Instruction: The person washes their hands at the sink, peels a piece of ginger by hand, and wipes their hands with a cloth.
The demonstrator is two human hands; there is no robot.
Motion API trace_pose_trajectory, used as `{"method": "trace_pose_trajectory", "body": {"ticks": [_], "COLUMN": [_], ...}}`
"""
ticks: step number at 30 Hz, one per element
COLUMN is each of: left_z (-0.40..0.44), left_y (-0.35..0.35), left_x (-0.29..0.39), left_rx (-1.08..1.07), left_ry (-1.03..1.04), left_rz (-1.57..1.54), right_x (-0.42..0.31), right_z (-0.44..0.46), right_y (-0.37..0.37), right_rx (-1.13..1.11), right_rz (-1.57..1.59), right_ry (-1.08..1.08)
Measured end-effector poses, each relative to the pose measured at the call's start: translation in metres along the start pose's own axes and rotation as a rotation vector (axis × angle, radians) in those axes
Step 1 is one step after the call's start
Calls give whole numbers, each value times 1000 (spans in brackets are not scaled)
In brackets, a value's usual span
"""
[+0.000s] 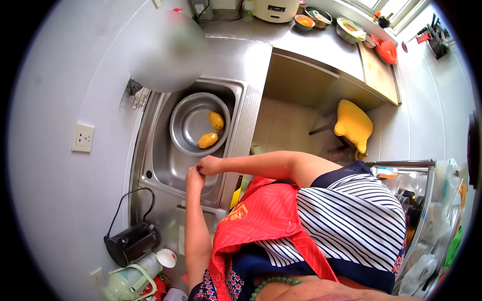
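My left hand and my right hand meet over the near part of the steel sink. Their fingers are closed and pressed together at the tips. Whatever may be between them is too small or hidden to make out. Just beyond them, inside the sink, stands a round metal basin. Two yellow potatoes lie in it against its right side, one potato farther off and the other potato closer to my hands.
A black electric kettle and a pale green thermos stand at the lower left. Beyond the sink are a rice cooker and several bowls, with a cutting board at the right. A yellow-covered chair occupies the floor.
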State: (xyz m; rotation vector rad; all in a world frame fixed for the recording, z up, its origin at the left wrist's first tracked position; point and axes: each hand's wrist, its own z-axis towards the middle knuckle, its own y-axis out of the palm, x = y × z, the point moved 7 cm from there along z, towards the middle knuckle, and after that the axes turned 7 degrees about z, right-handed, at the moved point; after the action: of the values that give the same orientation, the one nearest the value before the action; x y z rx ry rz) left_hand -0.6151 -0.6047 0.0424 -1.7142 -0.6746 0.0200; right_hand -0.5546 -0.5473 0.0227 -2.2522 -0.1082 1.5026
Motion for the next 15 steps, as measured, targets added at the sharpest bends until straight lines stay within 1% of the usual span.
{"method": "trace_pose_trajectory", "body": {"ticks": [2,5,6,7,8,9,11,12,14,15], "left_z": [-2,-8,-13,-19,-26,-31,-41,-41,-33,-26], "left_y": [-22,-70,-89,-107,-124,-137,-151,-148,-114,-89], "left_x": [7,16,22,27,31,34,42,41,29,42], "left_rx": [24,102,141,221,272,280,362,452,630,643], "left_ry": [21,39,76,98,49,16,-66,-67,-61,135], "left_rz": [6,7,-9,-35,-141,-182,-467,-493,-556,-294], "right_x": [-20,-63,-79,-93,-103,-104,-110,-100,-44,-19], "right_z": [-4,-16,-21,-31,-39,-42,-44,-37,-7,0], "right_y": [-14,-44,-54,-62,-67,-69,-71,-71,-54,-47], "right_rx": [30,73,59,-3,-66,-150,-333,-298,-203,-159], "right_rz": [10,153,164,424,683,898,1323,1007,367,39], "right_ry": [-39,-119,-153,-109,-67,-40,5,-56,-153,-185]}}
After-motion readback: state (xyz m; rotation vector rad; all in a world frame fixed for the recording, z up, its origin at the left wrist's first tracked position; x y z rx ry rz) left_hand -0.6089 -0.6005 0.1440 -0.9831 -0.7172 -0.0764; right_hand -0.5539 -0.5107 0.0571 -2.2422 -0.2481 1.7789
